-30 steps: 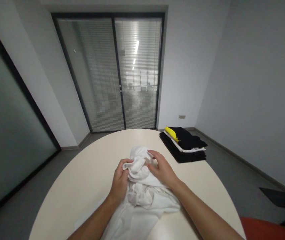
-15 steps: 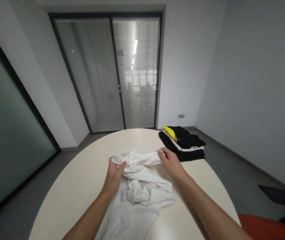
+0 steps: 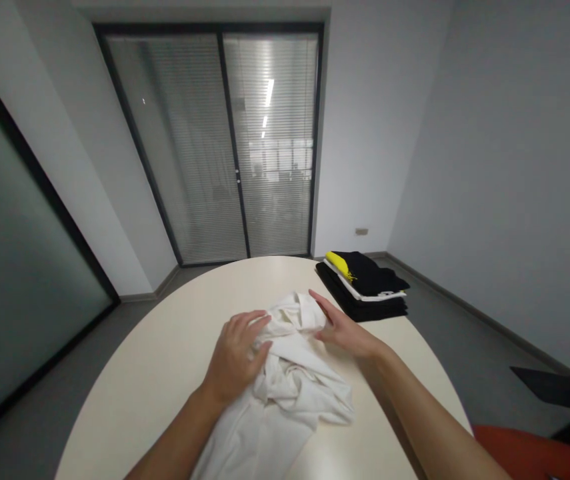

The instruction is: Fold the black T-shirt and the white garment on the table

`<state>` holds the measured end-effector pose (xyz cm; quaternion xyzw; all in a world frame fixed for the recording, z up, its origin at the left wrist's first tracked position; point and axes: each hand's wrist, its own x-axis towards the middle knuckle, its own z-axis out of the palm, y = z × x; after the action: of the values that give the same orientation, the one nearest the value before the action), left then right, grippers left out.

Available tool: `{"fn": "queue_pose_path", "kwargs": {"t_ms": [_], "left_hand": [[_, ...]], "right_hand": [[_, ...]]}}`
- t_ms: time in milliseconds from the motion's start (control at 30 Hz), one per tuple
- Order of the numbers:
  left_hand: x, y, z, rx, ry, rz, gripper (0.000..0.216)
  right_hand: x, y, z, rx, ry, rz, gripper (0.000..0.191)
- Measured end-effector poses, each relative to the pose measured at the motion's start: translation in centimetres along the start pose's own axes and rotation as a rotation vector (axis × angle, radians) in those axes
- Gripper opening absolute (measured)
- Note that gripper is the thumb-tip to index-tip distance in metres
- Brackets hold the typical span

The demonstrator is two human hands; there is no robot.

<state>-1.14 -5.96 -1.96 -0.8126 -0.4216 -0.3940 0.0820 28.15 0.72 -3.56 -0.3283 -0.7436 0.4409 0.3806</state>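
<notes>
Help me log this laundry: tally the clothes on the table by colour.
White: 2, the crumpled garment and a white layer in the stack
Black: 2, the top layer and bottom layer
Yellow: 1, the yellow piece on top
Total: 5, counting visible layers only

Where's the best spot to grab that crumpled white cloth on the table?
Probably the raised bunched fold at the far end of the white cloth, between the left hand and right hand. Come from above: it stands up off the table, while the rest lies flatter.
</notes>
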Motion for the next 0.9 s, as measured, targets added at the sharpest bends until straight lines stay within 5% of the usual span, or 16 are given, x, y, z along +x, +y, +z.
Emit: {"fn": "queue_pose_path", "kwargs": {"t_ms": [100, 233, 300, 467, 567, 700, 800, 900], "left_hand": [[-0.1, 1.4, 0.0, 0.004, -0.269, 0.123, 0.062], [-0.2, 2.0, 0.4, -0.024, -0.382, 0.116, 0.029], [0.0, 1.7, 0.4, -0.043, -0.35, 0.068, 0.015], [0.3, -1.9, -0.6, -0.075, -0.067, -0.218, 0.022], [0.0, -5.7, -1.2, -0.132, 0.091, -0.548, 0.03], [-0.2, -8.8, -1.5, -0.246, 0.098, -0.827, 0.036], [0.3, -7.4, -2.3, -0.204, 0.157, -0.826, 0.04], [1.0, -3.6, -3.6, -0.126, -0.043, -0.651, 0.039]], "right_hand": [[0.0, 1.0, 0.6, -0.226, 0.031, -0.019, 0.094], [0.2, 1.2, 0.7, -0.461, 0.057, -0.06, 0.07], [0.2, 0.8, 0.2, -0.535, 0.089, 0.005, 0.068], [0.1, -0.2, -1.7, -0.661, 0.325, 0.213, 0.066], [0.3, 0.1, -2.4, -0.664, 0.515, 0.192, 0.056], [0.5, 0.9, -2.1, -0.595, 0.582, 0.077, 0.05], [0.5, 0.7, -1.4, -0.632, 0.496, -0.018, 0.054], [0.2, -0.4, -0.8, -0.82, 0.37, -0.049, 0.046]]}}
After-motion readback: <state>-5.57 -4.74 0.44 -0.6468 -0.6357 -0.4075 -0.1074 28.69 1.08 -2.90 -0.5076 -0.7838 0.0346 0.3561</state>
